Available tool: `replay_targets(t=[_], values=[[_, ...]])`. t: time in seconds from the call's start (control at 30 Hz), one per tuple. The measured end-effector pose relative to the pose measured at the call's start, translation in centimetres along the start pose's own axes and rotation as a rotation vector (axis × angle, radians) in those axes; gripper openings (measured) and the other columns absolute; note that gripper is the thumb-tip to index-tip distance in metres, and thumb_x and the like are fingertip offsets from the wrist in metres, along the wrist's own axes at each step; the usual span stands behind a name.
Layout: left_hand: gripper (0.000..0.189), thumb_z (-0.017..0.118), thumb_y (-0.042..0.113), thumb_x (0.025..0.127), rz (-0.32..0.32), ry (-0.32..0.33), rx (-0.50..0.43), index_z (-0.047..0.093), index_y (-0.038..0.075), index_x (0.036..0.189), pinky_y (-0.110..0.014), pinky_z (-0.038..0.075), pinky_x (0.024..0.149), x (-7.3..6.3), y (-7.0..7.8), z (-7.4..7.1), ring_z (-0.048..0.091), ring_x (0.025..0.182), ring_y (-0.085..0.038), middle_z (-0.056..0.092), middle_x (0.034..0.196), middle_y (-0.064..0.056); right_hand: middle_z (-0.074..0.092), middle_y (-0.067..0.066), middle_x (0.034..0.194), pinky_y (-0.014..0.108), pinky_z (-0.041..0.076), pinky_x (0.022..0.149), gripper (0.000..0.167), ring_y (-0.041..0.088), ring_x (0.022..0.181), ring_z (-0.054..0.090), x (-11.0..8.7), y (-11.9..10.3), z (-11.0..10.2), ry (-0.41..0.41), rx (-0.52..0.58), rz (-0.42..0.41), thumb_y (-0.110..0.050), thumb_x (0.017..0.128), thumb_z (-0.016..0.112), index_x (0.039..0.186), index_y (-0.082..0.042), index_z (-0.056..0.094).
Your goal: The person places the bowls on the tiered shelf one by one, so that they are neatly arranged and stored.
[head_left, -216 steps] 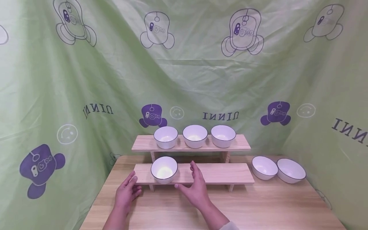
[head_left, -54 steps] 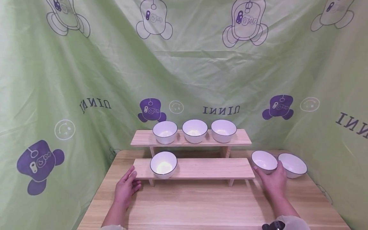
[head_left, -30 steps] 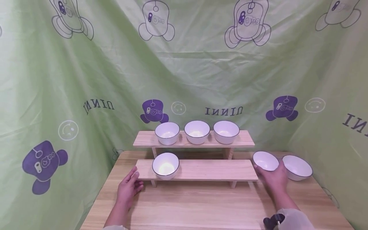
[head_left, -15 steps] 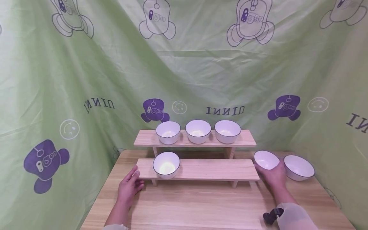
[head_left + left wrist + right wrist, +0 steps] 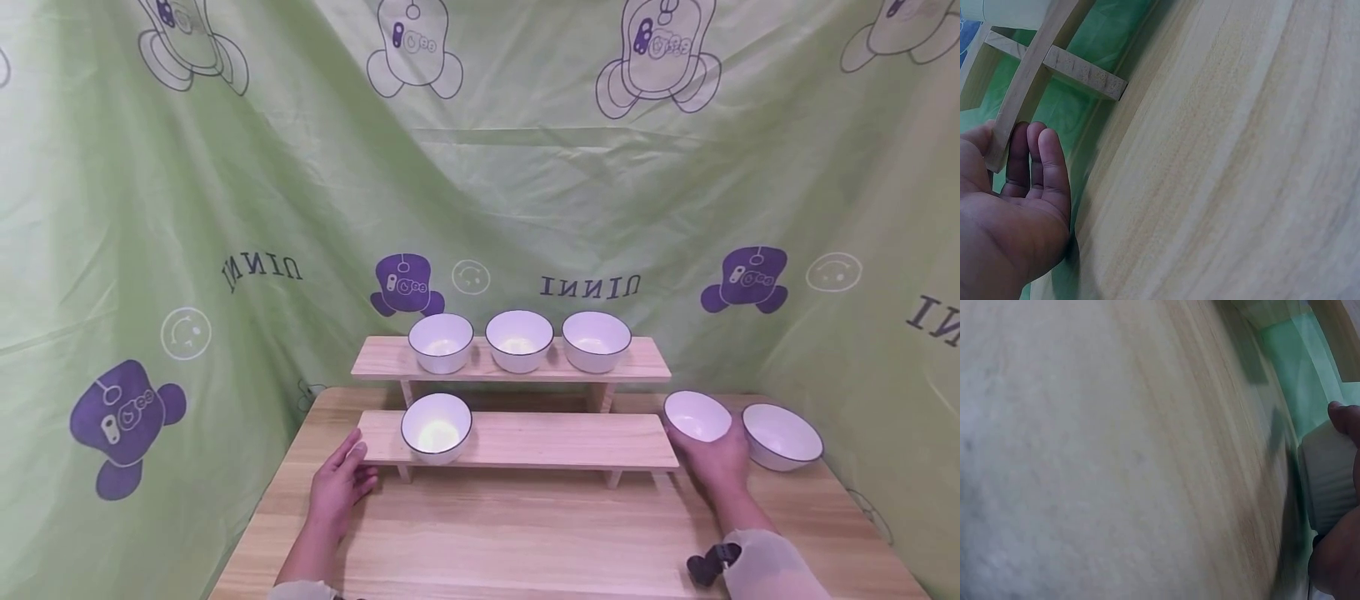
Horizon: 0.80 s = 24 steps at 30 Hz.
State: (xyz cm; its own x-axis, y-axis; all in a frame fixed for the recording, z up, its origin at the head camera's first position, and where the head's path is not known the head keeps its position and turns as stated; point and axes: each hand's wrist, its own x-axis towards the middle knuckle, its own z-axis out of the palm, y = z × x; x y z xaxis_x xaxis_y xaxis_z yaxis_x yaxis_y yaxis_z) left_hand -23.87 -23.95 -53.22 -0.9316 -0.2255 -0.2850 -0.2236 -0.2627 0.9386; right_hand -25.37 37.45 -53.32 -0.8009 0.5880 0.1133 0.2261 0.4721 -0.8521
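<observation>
My right hand (image 5: 717, 463) grips a white dark-rimmed bowl (image 5: 696, 416) just right of the lower wooden shelf (image 5: 570, 439). In the right wrist view, fingers show on both sides of the ribbed bowl (image 5: 1330, 481) at the right edge; I cannot tell whether it touches the table. At the lower shelf's left end, my left hand (image 5: 333, 492) holds the board. The left wrist view has the thumb on one face of the shelf (image 5: 1025, 87) and the fingers (image 5: 1054, 165) on the other. A second bowl (image 5: 437, 427) stands on this shelf, towards its left.
Behind is a higher shelf (image 5: 382, 358) carrying three similar bowls, left (image 5: 441, 342), middle (image 5: 520, 340) and right (image 5: 596, 341). Another bowl (image 5: 782, 436) sits at the table's far right, beside my right hand. A green printed curtain (image 5: 480, 192) encloses the wooden table (image 5: 510, 533).
From near the lower shelf's bowl, my right hand has gone right and taken hold of the bowl there. That bowl has shifted slightly left, off its neighbour. The left hand stays put.
</observation>
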Motion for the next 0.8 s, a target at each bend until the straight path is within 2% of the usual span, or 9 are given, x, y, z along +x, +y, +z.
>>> replay_targets(t=[0.37,0.57,0.8], values=[[0.067,0.073,0.039,0.098,-0.001,0.006,0.015,0.048,0.022,0.156,-0.034,0.065,0.084,-0.2,0.2,-0.1,0.069,0.083,-0.015,0.069,0.092,-0.001,0.037,0.028,0.157,0.060,0.030,0.122,0.124,0.046,0.141,0.037,-0.6,-0.5,-0.9,-0.009,0.122,0.020,-0.032,0.072,0.097,0.164,-0.008,0.019],[0.067,0.073,0.040,0.098,0.000,0.004,0.019,0.047,0.022,0.157,-0.033,0.065,0.083,-0.3,0.3,-0.1,0.069,0.083,-0.015,0.069,0.093,0.000,0.022,0.028,0.166,0.055,0.021,0.127,0.134,0.045,0.149,0.027,-0.9,-0.9,-1.4,-0.016,0.133,0.035,-0.033,0.072,0.097,0.167,-0.009,0.005],[0.066,0.073,0.039,0.098,0.004,0.004,0.018,0.047,0.022,0.157,-0.033,0.065,0.082,-0.2,0.1,0.1,0.069,0.082,-0.015,0.069,0.092,0.000,0.018,0.021,0.169,0.053,0.018,0.128,0.137,0.041,0.152,0.024,-1.4,-1.2,-2.2,-0.023,0.142,0.055,-0.037,0.072,0.097,0.168,-0.015,0.002]])
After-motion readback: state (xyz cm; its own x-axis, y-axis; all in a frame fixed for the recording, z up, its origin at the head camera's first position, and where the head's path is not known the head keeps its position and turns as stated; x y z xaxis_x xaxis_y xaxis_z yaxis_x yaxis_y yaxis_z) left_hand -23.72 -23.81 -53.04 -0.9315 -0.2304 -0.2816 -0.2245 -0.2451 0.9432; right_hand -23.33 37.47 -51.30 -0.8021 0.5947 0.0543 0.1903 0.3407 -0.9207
